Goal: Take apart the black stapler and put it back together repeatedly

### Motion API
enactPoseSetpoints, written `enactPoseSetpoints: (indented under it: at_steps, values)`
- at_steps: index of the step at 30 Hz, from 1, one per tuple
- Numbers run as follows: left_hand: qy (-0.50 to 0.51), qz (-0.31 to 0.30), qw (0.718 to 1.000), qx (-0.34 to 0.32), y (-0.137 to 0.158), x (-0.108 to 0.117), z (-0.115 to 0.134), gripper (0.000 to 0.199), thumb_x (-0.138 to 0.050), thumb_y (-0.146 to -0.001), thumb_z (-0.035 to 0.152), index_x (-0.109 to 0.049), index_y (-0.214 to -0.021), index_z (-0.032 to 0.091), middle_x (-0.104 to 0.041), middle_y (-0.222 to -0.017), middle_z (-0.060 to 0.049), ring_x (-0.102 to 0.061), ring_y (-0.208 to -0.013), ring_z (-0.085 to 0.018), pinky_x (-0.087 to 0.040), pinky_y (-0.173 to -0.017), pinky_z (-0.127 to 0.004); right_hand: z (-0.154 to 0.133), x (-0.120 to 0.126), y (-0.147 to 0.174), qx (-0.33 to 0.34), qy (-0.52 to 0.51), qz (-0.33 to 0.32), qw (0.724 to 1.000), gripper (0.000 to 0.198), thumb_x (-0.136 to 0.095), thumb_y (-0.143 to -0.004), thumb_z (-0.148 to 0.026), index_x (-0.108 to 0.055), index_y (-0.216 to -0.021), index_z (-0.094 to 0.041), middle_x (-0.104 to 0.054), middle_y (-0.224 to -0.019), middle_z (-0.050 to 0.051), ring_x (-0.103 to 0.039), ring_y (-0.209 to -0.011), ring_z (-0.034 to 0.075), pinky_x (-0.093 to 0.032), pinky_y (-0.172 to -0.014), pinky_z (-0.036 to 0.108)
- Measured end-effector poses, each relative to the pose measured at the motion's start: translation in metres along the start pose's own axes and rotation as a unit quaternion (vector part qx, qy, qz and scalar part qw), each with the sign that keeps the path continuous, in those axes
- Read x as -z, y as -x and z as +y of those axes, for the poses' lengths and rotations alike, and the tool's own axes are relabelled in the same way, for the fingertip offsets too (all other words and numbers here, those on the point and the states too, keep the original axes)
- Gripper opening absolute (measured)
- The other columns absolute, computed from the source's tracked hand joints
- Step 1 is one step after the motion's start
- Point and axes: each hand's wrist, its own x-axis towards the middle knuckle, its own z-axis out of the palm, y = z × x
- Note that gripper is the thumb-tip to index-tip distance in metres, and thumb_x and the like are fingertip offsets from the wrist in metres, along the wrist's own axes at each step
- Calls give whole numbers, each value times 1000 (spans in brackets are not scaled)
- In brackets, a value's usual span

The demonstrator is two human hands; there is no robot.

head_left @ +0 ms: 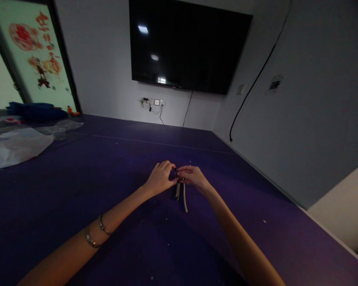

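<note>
My left hand [161,177] and my right hand [193,177] meet at the middle of the purple surface. Between their fingertips is a small dark piece, with two pale, narrow strips [185,198] hanging down from it towards me. One strip is longer and curves slightly; the shorter one has a dark edge. The left fingers and thumb pinch the dark piece from the left, while the right fingers close on it from the right. Fingers partly cover it, and its exact kind is too small to make out. Two bracelets [92,237] circle the left forearm.
The purple surface [113,246] carries scattered white specks. At the left lie a white plastic bag [20,147], clear plastic [62,127] and a dark blue cloth bundle [37,112]. A black television [191,43] hangs above wall sockets [156,102]; a black cable [253,83] runs down the right wall.
</note>
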Motion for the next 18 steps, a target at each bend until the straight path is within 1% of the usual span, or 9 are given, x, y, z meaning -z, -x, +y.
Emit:
enactPoseSetpoints:
  at_steps: [3, 7, 9, 11, 14, 18]
  values:
    - [16, 1, 1000, 1, 0, -1, 1, 34, -58, -77, 36, -47, -103, 17, -54, -101, -7, -52, -95, -22, -40, -81, -37, 0, 1, -1, 1, 2, 1, 1000, 16, -68, -63, -17, -65, -78, -15, -67, -70, 1, -61, -60, 9, -50, -54, 18]
    - [41, -19, 999, -10, 1, -3, 0, 46, -57, -79, 39, -42, -118, 20, -52, -111, -8, -50, -102, -23, -40, -85, -38, -1, 7, -4, 22, 17, -2, 1000, 15, -68, -62, -16, -65, -76, -14, -65, -66, 0, -60, -58, 9, -49, -52, 19]
    - [43, -29, 998, -17, 1, -3, 0, 43, -54, -81, 35, -42, -120, 21, -52, -112, -7, -50, -103, -22, -40, -86, -38, -3, 12, -4, 35, 29, -6, 999, 15, -67, -63, -17, -66, -77, -15, -65, -66, 0, -60, -58, 9, -49, -52, 19]
    - [45, -29, 998, -22, 1, -3, -1, 35, -51, -84, 31, -45, -117, 20, -53, -109, -6, -50, -101, -20, -41, -85, -37, -5, 16, -4, 47, 49, -10, 998, 14, -66, -63, -18, -67, -77, -14, -65, -67, 0, -59, -59, 9, -49, -52, 18]
    - [53, -20, 998, -35, 0, -2, -2, 23, -48, -86, 29, -52, -107, 19, -57, -101, -5, -52, -96, -19, -41, -82, -35, -7, 21, -4, 63, 82, -12, 995, 15, -65, -64, -20, -69, -77, -14, -64, -67, 1, -58, -58, 8, -48, -52, 18]
    - [56, -8, 997, -43, 0, -2, -3, 17, -48, -87, 29, -57, -95, 18, -60, -92, -3, -53, -90, -17, -41, -79, -34, -8, 21, -4, 69, 98, -12, 993, 15, -66, -63, -20, -69, -76, -14, -63, -64, 0, -56, -56, 8, -48, -51, 18]
